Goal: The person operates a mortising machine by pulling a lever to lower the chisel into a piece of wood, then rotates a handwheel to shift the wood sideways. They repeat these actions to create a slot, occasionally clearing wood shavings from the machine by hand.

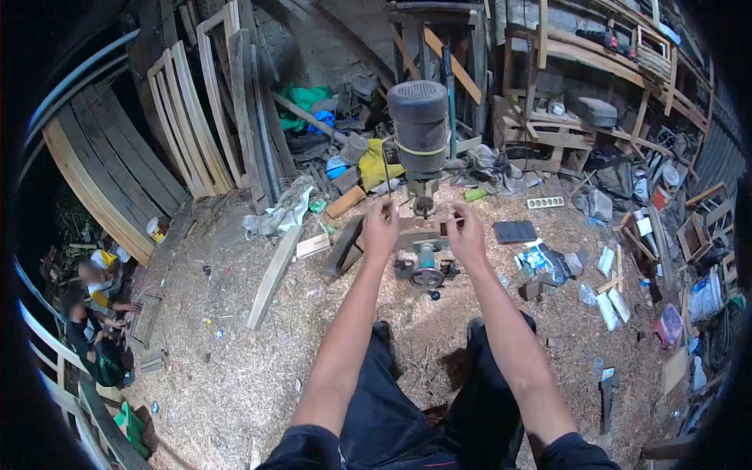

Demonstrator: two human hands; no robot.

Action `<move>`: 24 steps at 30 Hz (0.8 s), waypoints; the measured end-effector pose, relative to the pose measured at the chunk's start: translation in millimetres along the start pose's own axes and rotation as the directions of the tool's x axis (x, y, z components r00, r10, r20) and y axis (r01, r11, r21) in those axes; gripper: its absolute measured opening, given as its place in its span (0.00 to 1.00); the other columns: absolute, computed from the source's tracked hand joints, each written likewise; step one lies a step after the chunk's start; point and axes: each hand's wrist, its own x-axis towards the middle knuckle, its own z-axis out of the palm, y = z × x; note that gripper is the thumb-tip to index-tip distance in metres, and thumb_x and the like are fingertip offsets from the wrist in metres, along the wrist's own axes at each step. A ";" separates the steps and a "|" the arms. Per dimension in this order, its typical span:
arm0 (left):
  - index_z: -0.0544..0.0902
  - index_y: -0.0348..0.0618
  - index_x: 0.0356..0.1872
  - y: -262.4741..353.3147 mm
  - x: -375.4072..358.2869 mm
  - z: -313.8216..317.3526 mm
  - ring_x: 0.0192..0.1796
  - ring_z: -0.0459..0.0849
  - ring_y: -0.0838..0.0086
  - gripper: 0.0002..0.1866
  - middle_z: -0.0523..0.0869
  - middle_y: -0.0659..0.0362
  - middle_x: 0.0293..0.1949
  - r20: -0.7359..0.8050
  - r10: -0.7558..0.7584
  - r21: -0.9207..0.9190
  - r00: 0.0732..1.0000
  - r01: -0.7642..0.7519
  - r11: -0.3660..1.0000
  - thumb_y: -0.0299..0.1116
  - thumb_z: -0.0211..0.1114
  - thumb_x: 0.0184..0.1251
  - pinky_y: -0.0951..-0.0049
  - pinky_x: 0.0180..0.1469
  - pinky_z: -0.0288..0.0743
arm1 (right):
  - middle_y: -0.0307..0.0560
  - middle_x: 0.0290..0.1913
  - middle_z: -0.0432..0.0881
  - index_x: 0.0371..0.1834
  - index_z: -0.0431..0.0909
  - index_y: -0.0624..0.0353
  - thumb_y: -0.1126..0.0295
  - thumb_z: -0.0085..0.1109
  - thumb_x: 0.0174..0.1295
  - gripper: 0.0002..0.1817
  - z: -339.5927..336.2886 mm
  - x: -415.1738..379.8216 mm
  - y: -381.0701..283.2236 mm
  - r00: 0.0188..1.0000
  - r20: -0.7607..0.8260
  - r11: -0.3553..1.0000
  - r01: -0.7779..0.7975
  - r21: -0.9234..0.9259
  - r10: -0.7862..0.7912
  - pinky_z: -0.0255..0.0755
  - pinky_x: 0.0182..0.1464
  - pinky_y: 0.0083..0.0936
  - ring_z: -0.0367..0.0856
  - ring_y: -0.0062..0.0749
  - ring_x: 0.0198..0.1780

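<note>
A wooden piece (423, 235) sits on an upright machine (419, 117), above its handwheel (427, 279), between both hands. The left hand (382, 229) curls beside a thin rod (386, 174); the right hand (466, 235) bends near the wood's right end. Whether either grips cannot be told. Dark timber (342, 251) crowds the left side. Farther out: a long plank (274, 278) left, a power strip (545, 203) right, two people (102, 286) far left.

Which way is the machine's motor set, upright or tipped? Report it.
Upright: the motor stands vertical, slotted cap on top, spindle below.
</note>
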 end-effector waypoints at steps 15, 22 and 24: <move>0.78 0.33 0.48 -33.1 131.0 23.4 0.49 0.79 0.46 0.20 0.82 0.42 0.46 -0.055 0.134 0.160 0.989 -0.124 0.979 0.23 0.66 0.50 0.58 0.51 0.72 | 0.51 0.40 0.81 0.53 0.75 0.63 0.72 0.56 0.64 0.15 18.8 43.0 23.9 0.995 -0.011 0.992 -0.095 0.086 0.096 0.74 0.41 0.25 0.81 0.31 0.38; 0.81 0.34 0.43 -16.5 136.4 14.6 0.45 0.79 0.45 0.15 0.82 0.43 0.41 -0.090 0.090 0.183 0.992 -0.072 0.980 0.24 0.66 0.51 0.58 0.47 0.73 | 0.56 0.43 0.82 0.53 0.75 0.64 0.71 0.55 0.64 0.16 23.7 48.2 28.8 0.981 0.018 0.973 -0.194 0.122 0.193 0.74 0.47 0.30 0.82 0.39 0.44; 0.80 0.33 0.42 -14.9 135.7 14.8 0.44 0.80 0.47 0.14 0.82 0.44 0.40 -0.119 0.131 0.174 0.984 -0.109 0.979 0.25 0.66 0.53 0.59 0.45 0.74 | 0.55 0.43 0.82 0.53 0.75 0.64 0.71 0.55 0.64 0.16 30.1 47.4 35.7 0.983 -0.035 0.975 -0.176 0.135 0.183 0.74 0.48 0.30 0.82 0.39 0.46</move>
